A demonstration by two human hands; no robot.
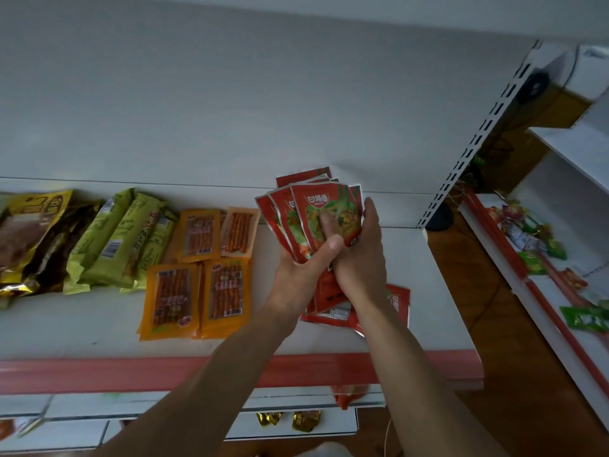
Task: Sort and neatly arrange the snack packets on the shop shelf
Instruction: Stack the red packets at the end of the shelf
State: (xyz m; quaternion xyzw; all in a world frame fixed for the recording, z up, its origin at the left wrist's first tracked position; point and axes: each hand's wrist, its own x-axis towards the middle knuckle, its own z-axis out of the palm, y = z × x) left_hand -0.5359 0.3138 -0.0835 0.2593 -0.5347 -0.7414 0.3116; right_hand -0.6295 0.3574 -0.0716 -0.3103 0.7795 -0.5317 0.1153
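The person holds a bunch of red packets (313, 206) up over the white shelf (329, 341), near its right end. They are spread out like a fan of cards, with their tops pointing at the back wall. The left hand (296, 272) grips the bottom of the fan, and its thumb is bent across the front. The right hand (359, 258) holds the fan from the right side. Its thumb presses on the front packet and its fingers stand up along the fan's right edge. The two hands touch each other.

Under the hands, loose red packets (333, 313) lie flat on the shelf, partly hidden by the wrists. To the left lie orange packets (197, 234) in four flat piles, two at the back and two at the front, close together. Further left, green packets (122, 239) lie side by side on a slant. Gold and brown bags (36, 239) come next, at the left edge. A red strip (131, 374) runs along the front of the shelf.

Off to the right, a side shelf (586, 258) has mixed packets (527, 239) in a jumble
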